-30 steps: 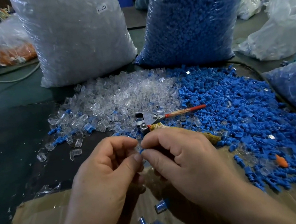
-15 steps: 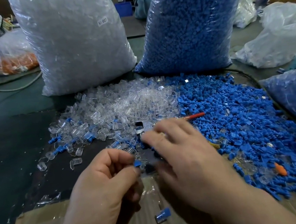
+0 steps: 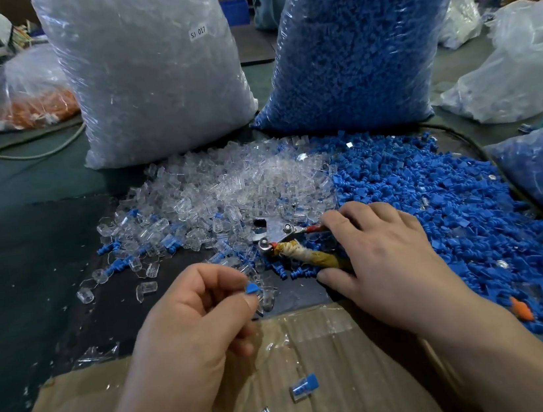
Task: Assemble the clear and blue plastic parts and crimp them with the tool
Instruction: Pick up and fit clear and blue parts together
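Toward the middle of the tabletop (image 3: 28, 255), loose clear parts (image 3: 226, 191) lie in a heap. In front of it the left hand (image 3: 188, 320) pinches a joined piece (image 3: 258, 294) between thumb and forefinger, blue cap up and clear body below, held just above the far edge of the cardboard sheet (image 3: 351, 351). To its right the tool (image 3: 279, 236) lies on the tabletop at the seam of the two heaps, head pointing left. The right hand (image 3: 383, 253) grasps its handles, fingers curled over the red one and thumb against the cloth-wrapped one. Blue parts (image 3: 434, 191) spread to the right edge. Assembly looks complete and crimping is the step in hand. Next the tool must be lifted, opened, and its head brought to the pinched piece.
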